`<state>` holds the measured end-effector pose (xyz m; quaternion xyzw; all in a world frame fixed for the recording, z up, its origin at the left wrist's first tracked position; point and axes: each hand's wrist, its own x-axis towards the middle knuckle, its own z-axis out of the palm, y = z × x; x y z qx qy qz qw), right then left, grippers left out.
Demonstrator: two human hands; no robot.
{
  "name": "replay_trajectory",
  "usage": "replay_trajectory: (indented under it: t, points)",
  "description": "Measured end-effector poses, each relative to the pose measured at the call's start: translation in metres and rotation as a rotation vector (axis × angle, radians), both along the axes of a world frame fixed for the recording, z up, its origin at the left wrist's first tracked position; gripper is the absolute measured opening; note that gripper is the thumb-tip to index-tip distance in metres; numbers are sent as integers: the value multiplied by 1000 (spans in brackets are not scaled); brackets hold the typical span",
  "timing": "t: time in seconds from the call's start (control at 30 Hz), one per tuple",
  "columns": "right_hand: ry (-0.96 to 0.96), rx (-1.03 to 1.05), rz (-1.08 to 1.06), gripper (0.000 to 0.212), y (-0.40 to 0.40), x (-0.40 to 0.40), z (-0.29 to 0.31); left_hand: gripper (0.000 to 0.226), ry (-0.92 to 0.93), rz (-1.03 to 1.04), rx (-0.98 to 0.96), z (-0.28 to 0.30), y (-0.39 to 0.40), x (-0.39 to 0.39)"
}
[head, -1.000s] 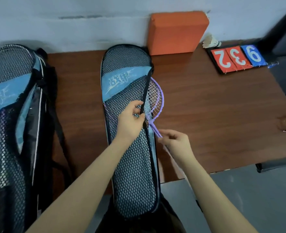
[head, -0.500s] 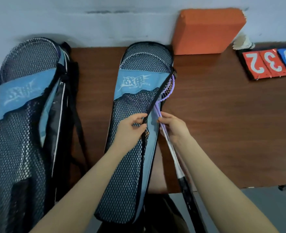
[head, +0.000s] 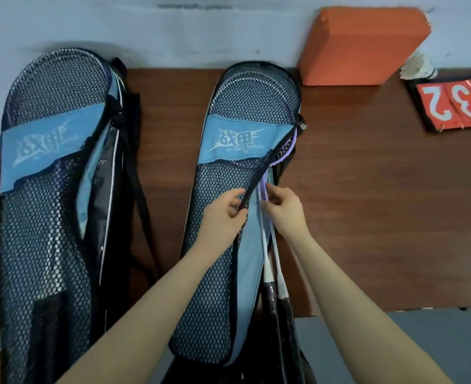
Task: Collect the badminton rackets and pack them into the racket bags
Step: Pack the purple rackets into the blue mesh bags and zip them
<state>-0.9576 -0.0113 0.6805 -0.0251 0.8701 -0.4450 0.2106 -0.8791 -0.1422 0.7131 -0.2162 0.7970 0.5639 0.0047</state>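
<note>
A blue and black mesh racket bag (head: pixel 223 286) lies lengthwise on the middle of the brown table. My left hand (head: pixel 223 212) pinches the black edge of its open flap and holds it up. My right hand (head: pixel 282 205) grips the shaft of a purple racket (head: pixel 287 151) whose head is almost fully inside the bag, only a purple arc showing at the right edge. Two white shafts with black handles (head: pixel 276 289) stick out toward me. A second bag of the same kind (head: pixel 46 189) lies at the left, with a racket head showing through its mesh.
An orange foam block (head: pixel 361 45) leans on the white wall at the back. A shuttlecock (head: pixel 417 69) and a number flip board (head: pixel 455 103) sit at the back right. Bare brown table (head: pixel 381 203) stretches to the right of the bag. Grey floor shows past the table's near edge.
The purple racket has slid deeper into the middle bag, guided by my right hand moving up the shaft. My left hand keeps holding the flap. The view has shifted left.
</note>
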Motion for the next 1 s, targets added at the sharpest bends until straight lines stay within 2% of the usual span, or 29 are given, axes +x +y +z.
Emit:
replay_trajectory:
  t: [0.13, 0.3, 0.37, 0.5, 0.67, 0.8, 0.87, 1.0]
  points:
    - [114, 55, -11, 41, 22, 32, 2, 71, -52, -262, -202, -16, 6, 19]
    - [167, 231, 156, 36, 57, 94, 15, 73, -99, -403, -635, -26, 30, 68]
    - [145, 322, 208, 38, 67, 116, 14, 71, -89, -411, -721, -32, 40, 88]
    - [125, 358, 196, 39, 87, 152, 11, 56, -123, -329, -677, -34, 56, 113]
    - [2, 218, 161, 37, 108, 168, 4, 43, -123, -203, -469, -21, 67, 117]
    - [-82, -68, -38, 32, 101, 159, 16, 37, -76, -36, -293, -5, 75, 125]
    - [-92, -160, -28, 31, 92, 151, 25, 36, -55, -6, -243, 4, 81, 128]
    - [-47, -161, 24, 34, 77, 148, 26, 37, 1, 88, -151, 22, 85, 132]
